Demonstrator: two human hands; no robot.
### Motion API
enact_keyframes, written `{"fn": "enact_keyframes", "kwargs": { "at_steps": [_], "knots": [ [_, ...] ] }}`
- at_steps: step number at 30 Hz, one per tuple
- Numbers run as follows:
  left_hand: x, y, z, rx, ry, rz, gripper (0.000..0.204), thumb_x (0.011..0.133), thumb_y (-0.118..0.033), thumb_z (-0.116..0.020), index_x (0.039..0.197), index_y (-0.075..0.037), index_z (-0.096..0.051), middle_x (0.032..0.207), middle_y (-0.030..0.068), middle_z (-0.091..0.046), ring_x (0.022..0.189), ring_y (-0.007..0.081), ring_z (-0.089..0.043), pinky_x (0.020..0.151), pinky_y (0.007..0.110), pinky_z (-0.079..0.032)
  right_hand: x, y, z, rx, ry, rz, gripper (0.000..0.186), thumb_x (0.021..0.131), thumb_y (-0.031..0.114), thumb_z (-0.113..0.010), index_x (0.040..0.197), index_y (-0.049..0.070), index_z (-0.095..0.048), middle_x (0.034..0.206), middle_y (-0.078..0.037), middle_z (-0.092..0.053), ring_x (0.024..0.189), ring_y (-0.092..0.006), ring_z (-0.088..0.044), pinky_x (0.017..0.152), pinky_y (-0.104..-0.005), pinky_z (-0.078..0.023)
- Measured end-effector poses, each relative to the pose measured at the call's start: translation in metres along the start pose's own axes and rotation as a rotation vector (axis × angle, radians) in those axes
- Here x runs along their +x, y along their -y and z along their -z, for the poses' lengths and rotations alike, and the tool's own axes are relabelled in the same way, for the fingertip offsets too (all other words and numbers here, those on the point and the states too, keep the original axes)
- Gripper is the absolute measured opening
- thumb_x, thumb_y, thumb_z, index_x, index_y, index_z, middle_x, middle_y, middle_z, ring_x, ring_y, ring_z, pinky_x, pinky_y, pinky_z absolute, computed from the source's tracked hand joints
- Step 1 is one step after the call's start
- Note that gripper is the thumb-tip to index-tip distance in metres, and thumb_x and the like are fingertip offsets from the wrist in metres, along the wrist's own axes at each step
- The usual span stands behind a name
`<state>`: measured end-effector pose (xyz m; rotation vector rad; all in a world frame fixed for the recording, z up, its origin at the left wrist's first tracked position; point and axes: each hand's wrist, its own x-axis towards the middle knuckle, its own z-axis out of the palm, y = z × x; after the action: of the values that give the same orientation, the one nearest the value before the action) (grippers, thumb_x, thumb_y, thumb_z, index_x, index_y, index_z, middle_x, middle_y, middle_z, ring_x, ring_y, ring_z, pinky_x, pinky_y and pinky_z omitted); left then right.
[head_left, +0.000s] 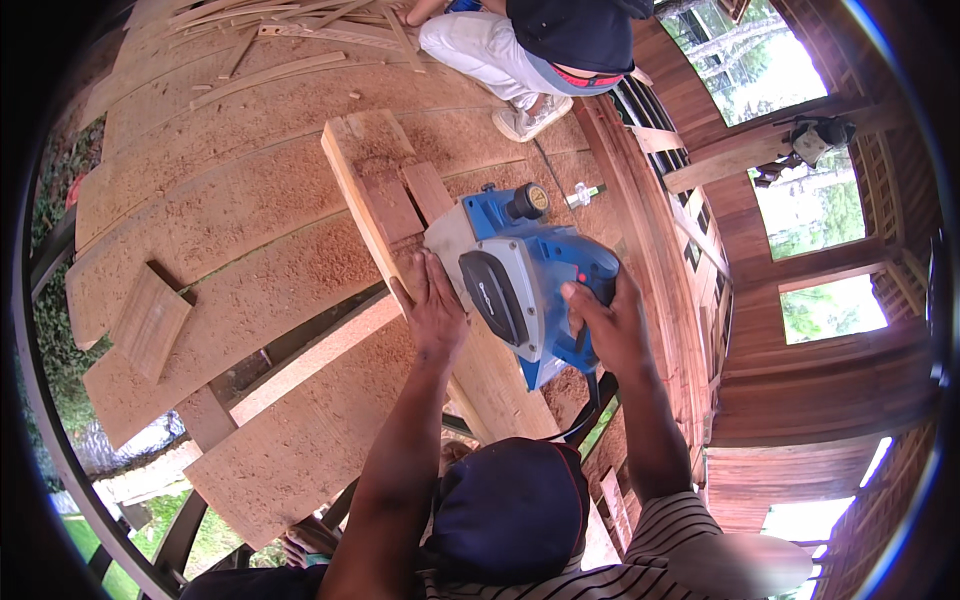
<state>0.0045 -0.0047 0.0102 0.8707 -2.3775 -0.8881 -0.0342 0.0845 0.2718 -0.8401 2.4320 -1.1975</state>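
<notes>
A blue and grey electric planer (535,285) rests on a thick, pale wooden board (375,225), which runs slantwise through the middle of the view. My right hand (612,325) is wrapped around the planer's rear handle. Beside the tool's front end, my left hand (436,308) lies on the board with its fingers stretched out. Its fingertips are close to the planer's base; whether they touch it I cannot tell. Short reddish wood pieces (390,207) lie on the board ahead of the planer. A dark cord trails from the tool's rear.
Shavings cover the wide planks (250,230), with a long gap between some. A squarish offcut (153,325) lies at left, thin strips (300,30) at the far side. Another person (560,60) in white trousers is there. A dark cap (510,510) fills the lower middle.
</notes>
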Motion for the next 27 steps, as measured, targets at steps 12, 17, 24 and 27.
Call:
{"fn": "enact_keyframes", "kwargs": {
  "at_steps": [12, 17, 24, 27],
  "knots": [
    [0.0, -0.001, 0.005, 0.015, 0.101, 0.052, 0.112, 0.079, -0.027, -0.079, 0.156, 0.007, -0.006, 0.166, 0.0194, -0.014, 0.156, 0.0296, -0.006, 0.121, 0.065, -0.003, 0.076, 0.011, -0.024, 0.078, -0.019, 0.004, 0.03, 0.092, 0.018, -0.073, 0.11, 0.002, -0.057, 0.072, 0.0, -0.059, 0.057, -0.0069, -0.053, 0.051, -0.026, -0.045],
    [0.0, 0.0, -0.001, 0.003, 0.099, 0.051, 0.106, 0.084, -0.031, -0.073, 0.157, 0.006, -0.006, 0.166, 0.0189, -0.016, 0.156, 0.0299, -0.008, 0.12, 0.066, -0.002, 0.069, 0.011, -0.002, 0.184, -0.069, -0.04, 0.025, 0.091, 0.025, -0.076, 0.096, 0.006, -0.061, 0.071, 0.002, -0.057, 0.058, -0.0068, -0.056, 0.049, -0.0239, -0.043],
    [0.002, 0.004, -0.01, 0.128, 0.07, 0.038, 0.109, 0.081, -0.034, -0.076, 0.157, 0.005, -0.008, 0.165, 0.0174, -0.022, 0.156, 0.0294, -0.011, 0.12, 0.066, -0.002, -0.024, -0.044, 0.069, 0.197, -0.106, -0.086, 0.019, 0.091, 0.018, -0.074, 0.091, 0.003, -0.062, 0.064, 0.001, -0.057, 0.055, -0.0078, -0.053, 0.051, -0.0252, -0.042],
    [0.007, 0.004, 0.001, 0.237, 0.122, 0.074, 0.111, 0.081, -0.039, -0.075, 0.157, 0.005, -0.007, 0.165, 0.0178, -0.019, 0.156, 0.03, -0.01, 0.12, 0.065, 0.0, -0.078, -0.074, 0.087, 0.348, -0.123, -0.126, 0.018, 0.09, 0.015, -0.073, 0.096, 0.002, -0.062, 0.065, 0.001, -0.057, 0.056, -0.0076, -0.053, 0.053, -0.0249, -0.042]
  ]
}}
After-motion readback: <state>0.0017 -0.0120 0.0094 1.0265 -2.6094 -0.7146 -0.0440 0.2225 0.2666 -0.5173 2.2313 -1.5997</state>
